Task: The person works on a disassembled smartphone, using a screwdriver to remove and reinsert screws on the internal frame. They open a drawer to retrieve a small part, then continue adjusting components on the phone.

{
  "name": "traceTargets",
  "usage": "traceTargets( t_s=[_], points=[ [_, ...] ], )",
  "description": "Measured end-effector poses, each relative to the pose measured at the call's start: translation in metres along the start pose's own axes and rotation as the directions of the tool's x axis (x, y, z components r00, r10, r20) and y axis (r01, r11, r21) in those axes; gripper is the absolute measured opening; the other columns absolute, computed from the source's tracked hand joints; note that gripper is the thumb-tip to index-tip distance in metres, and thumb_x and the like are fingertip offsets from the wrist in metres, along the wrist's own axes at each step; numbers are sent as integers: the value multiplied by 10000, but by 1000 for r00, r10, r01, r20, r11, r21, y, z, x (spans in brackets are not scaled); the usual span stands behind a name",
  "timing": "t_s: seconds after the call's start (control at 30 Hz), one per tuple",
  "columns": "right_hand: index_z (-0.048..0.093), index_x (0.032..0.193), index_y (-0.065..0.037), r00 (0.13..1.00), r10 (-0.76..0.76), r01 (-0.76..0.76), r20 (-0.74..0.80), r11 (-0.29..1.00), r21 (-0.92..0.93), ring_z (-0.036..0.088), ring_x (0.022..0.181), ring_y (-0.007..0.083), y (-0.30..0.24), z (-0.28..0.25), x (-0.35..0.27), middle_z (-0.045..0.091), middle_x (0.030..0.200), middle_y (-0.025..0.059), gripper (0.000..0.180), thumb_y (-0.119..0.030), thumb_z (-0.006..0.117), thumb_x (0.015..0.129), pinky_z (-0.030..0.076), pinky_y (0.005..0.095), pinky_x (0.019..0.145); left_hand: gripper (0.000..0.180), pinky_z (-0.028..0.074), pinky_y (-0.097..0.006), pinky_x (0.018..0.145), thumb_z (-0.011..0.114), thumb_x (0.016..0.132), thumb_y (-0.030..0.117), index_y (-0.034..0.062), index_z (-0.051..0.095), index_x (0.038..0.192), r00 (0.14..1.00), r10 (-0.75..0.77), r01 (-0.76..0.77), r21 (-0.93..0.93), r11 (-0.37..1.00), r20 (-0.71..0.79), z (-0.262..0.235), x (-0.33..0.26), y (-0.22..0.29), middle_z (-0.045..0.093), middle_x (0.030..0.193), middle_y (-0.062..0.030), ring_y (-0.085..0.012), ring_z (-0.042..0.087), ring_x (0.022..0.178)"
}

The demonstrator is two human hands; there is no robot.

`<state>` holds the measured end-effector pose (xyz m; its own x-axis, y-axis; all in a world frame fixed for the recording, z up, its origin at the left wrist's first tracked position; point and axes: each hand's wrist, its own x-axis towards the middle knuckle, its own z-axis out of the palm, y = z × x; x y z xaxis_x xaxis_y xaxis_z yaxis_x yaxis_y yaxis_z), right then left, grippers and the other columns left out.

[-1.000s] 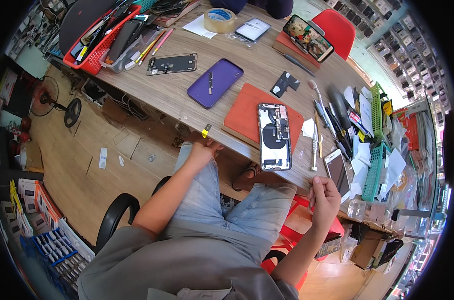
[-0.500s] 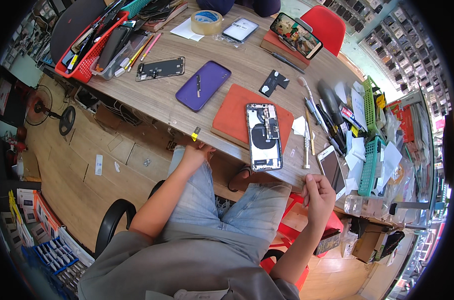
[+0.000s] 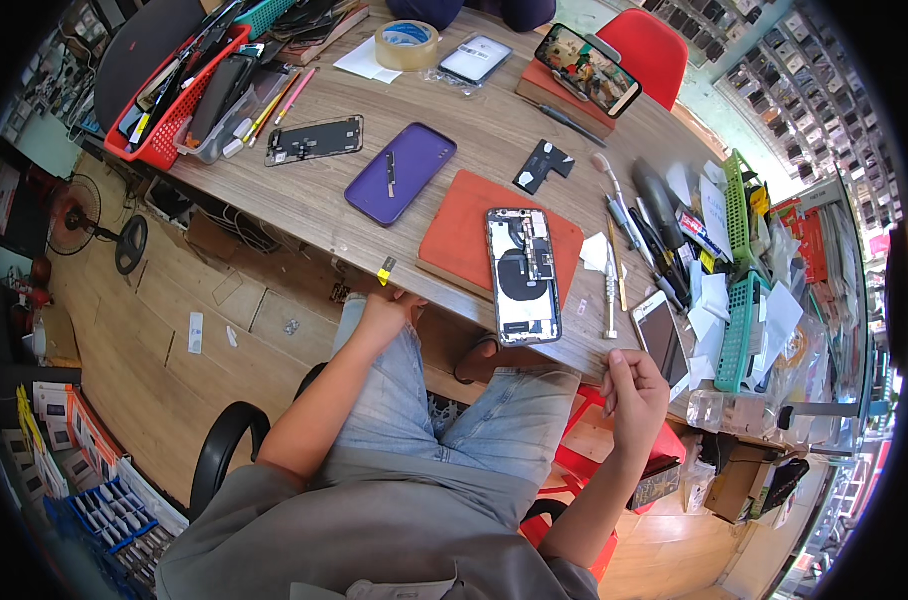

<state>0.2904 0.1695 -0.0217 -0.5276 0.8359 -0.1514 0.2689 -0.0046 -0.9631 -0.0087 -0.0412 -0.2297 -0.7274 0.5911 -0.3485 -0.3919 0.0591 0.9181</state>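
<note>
My left hand [image 3: 384,318] rests at the table's front edge above my thigh, its fingertips mostly hidden, beside a small yellow-and-black tab [image 3: 385,270]. At the front right edge my right hand [image 3: 636,385] has its fingers loosely curled in, with nothing visible in them. Between the hands, an opened phone body [image 3: 525,280] with bared circuit board lies on a red book [image 3: 454,240], its lower end past the book. A white phone [image 3: 661,330] lies just beyond my right hand. Left of the book, a purple phone case [image 3: 404,180] carries a thin dark strip.
A detached phone screen [image 3: 316,141] lies farther left, near a red basket [image 3: 164,145] of phones. A black bracket-shaped part [image 3: 543,165], a tape roll [image 3: 407,45] and a phone playing video [image 3: 587,70] sit farther back. Tools and a green basket [image 3: 739,330] crowd the right side.
The view has shifted very slightly, so things on the table appear a little farther left. Both hands stay in nearly the same place.
</note>
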Motion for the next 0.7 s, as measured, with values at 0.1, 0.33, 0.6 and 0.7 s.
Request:
traceTargets(
  t_s=[0.1, 0.33, 0.6, 0.7],
  points=[
    [753, 1017, 14, 1000, 1, -1, -7, 1000, -4, 497, 513, 37, 3, -1, 1, 664, 694, 18, 207, -164, 765, 1124, 356, 228, 472, 537, 479, -391, 1211, 742, 1087, 35, -5, 595, 1601, 1000, 5, -5, 4, 1000, 1, -1, 2, -3, 668, 1581, -117, -234, 611, 1459],
    [753, 1012, 15, 1000, -2, 2, -4, 1000, -1, 498, 516, 39, 2, 0, 0, 662, 692, 19, 215, -168, 765, 1123, 359, 233, 471, 545, 480, -395, 1213, 759, 1075, 36, -7, 603, 1596, 1000, 3, -3, -8, 1000, -8, -1, 1, -3, 667, 1585, -122, -238, 614, 1460],
    [763, 1017, 15, 1000, -1, 1, -8, 1000, -23, 503, 527, 39, 2, -2, 0, 660, 687, 13, 214, -171, 770, 1122, 358, 231, 487, 492, 509, -390, 1167, 762, 1045, -7, -16, 641, 1521, 1000, 10, -11, -30, 1000, -27, 4, -3, 2, 703, 1492, -117, -233, 646, 1382],
    [765, 1017, 17, 1000, 2, -2, -2, 1000, -21, 505, 532, 38, -1, -1, 0, 662, 689, 13, 216, -171, 770, 1122, 359, 229, 495, 166, 604, -363, 969, 718, 1079, -5, -4, 758, 1240, 992, 69, -78, -89, 993, -102, 9, -5, 0, 782, 1162, -81, -183, 737, 1056]
  ],
)
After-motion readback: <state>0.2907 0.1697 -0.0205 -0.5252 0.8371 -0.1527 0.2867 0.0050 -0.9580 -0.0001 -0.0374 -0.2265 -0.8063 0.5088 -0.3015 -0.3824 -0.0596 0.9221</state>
